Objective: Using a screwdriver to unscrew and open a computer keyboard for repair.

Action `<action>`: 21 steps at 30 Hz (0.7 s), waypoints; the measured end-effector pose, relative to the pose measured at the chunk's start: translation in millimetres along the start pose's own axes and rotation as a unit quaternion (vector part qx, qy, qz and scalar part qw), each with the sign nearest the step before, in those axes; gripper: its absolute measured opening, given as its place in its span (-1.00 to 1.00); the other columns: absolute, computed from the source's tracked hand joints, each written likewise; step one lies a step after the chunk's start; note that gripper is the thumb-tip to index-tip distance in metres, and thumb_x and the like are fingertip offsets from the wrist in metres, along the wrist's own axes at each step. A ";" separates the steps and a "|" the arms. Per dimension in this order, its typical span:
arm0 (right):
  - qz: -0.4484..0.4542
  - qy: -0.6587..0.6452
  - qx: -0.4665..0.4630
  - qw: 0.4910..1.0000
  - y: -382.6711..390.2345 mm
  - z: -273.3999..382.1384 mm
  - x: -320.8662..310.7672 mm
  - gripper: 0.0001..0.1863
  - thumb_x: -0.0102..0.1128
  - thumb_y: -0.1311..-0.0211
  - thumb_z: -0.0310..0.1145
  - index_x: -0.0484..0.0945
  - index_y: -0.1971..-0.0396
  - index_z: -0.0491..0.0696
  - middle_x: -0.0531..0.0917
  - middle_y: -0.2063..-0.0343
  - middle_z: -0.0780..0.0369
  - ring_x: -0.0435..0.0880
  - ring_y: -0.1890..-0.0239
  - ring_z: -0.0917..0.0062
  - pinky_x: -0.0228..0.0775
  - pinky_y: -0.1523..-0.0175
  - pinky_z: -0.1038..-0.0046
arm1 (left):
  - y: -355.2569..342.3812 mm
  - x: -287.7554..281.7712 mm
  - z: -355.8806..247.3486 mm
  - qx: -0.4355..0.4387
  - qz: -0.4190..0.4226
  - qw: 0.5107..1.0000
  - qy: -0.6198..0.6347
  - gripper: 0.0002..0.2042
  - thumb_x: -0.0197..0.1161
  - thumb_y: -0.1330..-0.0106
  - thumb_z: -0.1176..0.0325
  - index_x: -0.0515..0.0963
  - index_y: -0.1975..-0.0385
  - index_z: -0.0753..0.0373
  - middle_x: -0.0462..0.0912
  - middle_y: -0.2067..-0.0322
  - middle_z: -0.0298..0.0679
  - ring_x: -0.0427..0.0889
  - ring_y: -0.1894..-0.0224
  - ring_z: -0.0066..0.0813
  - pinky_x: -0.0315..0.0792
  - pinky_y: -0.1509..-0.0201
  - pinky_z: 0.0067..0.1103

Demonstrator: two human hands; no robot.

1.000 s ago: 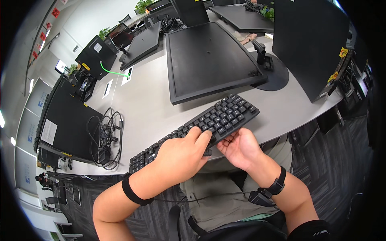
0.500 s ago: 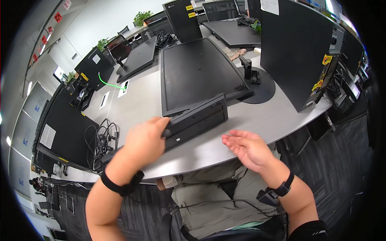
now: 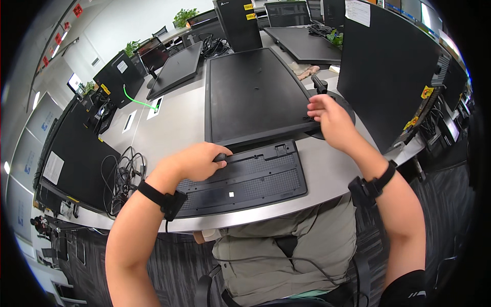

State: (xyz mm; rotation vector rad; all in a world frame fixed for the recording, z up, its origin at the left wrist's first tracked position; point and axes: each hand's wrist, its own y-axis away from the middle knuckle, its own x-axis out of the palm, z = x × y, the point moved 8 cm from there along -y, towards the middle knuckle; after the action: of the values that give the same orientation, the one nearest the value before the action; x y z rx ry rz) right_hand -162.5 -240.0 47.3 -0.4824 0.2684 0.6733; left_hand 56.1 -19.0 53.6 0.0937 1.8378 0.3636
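Keyboard (image 3: 250, 179) lies face down along the table's (image 3: 327, 171) near edge.
Left hand (image 3: 197, 161) is at its far edge, thumb and forefinger closed on a small dark piece (image 3: 220, 157), kind unclear. Right hand (image 3: 332, 122) is at the near right corner of the flat monitor (image 3: 250, 97), fingers loosely bent, slightly parted; contact cannot be told. Tangled cables (image 3: 123, 174) lie left, by the table's near edge.

A small white label (image 3: 231, 194) marks the underside of the keyboard (image 3: 276, 174), any print on it too small to read. White sheets (image 3: 357, 12) are stuck on the right computer case (image 3: 386, 71) and the left computer case (image 3: 84, 153), with yellow stickers (image 3: 427, 92) along the right one's edge and on the tall case (image 3: 235, 25) behind; blue logos (image 3: 47, 120) mark pale panels (image 3: 42, 135) at far left
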 end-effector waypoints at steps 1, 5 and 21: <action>0.016 0.093 -0.050 0.994 -10.6 3.4 10.3 -0.60 -0.16 -0.38 -0.66 0.46 -0.17 -0.21 0.61 -0.12 -0.02 0.68 -0.12 0.21 0.51 -0.25 0.23 | -1.3 3.4 1.1 0.007 -0.013 1.000 0.010 -0.67 0.24 -0.46 0.32 0.62 -0.16 0.26 0.74 0.02 0.06 0.68 -0.06 0.10 0.53 -0.19 -0.27; 0.089 0.282 -0.086 0.952 -34.3 -11.2 46.1 -0.53 -0.16 -0.27 -0.76 0.48 -0.14 -0.16 0.55 -0.18 0.02 0.49 -0.31 0.09 0.19 -0.51 0.05 | -2.5 16.7 9.3 0.009 -0.054 0.997 0.046 -0.70 0.27 -0.41 0.40 0.64 -0.10 0.30 0.75 0.08 0.07 0.69 0.00 0.11 0.54 -0.14 -0.28; 0.085 0.306 -0.141 0.938 -47.0 -26.3 76.0 -0.56 -0.10 -0.23 -0.76 0.56 -0.05 -0.13 0.47 -0.23 0.04 0.47 -0.32 0.05 0.04 -0.61 0.02 | 11.8 -21.7 -26.2 0.108 -0.206 0.963 0.133 -0.76 0.31 -0.41 0.41 0.66 -0.02 0.29 0.71 0.21 -0.08 0.68 0.21 -0.16 0.55 0.05 -0.40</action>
State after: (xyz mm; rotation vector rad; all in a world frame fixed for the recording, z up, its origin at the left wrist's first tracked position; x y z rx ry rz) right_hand -76.8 -244.9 11.2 -0.9520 0.8162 0.7204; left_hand 36.3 -18.5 83.7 -0.1969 2.0980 -0.1243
